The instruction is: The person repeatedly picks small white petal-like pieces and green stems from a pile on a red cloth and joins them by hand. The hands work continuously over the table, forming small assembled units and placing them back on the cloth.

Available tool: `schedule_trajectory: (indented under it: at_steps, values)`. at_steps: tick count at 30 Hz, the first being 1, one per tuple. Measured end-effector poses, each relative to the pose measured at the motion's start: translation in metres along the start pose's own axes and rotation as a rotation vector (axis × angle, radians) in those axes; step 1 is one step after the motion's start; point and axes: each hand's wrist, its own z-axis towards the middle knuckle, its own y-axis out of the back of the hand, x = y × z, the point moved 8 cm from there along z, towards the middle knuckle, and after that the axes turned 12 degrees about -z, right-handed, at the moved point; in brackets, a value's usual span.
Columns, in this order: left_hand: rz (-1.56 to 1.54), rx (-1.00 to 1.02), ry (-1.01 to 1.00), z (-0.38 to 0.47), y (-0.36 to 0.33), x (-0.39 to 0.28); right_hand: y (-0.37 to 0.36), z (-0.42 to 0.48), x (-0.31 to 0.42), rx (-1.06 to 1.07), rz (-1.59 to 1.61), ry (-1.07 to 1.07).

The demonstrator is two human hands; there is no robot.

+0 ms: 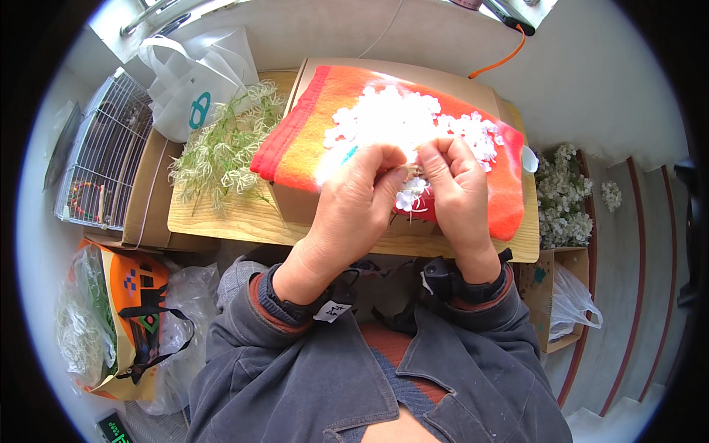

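My left hand (360,199) and my right hand (457,194) meet over an orange and red cloth (293,144). Between them hangs a small artificial flower sprig (412,194) with white petals and pale thin stems. Thumb and fingertips of each hand pinch its upper part, and the exact grip is partly hidden by the fingers. Just beyond my hands lies a spread of loose white artificial blossoms (471,133), its middle washed out by bright light. A small turquoise patch (349,155) shows beside my left knuckles.
The cloth covers a cardboard box (299,202) on a wooden table (221,224). Left are green artificial stems (227,149), a white bag (194,83) and a wire cage (108,155). Finished-looking white flower bunches (565,205) stand in a carton (568,255) beside stairs (615,277) at right.
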Motion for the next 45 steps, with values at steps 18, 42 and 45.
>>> schedule_trajectory:
  at_steps: [18,42,45]
  values:
    - [-0.262,-0.085,0.088,0.002,0.015,0.010,0.002,-0.009,0.046,-0.096,-0.424,0.474]
    - [0.237,-0.022,-0.064,0.005,0.019,-0.006,0.009,0.010,0.006,-0.057,-0.433,0.205]
    - [0.190,-0.021,-0.007,0.004,0.018,0.000,0.003,0.008,0.010,-0.047,-0.567,0.314]
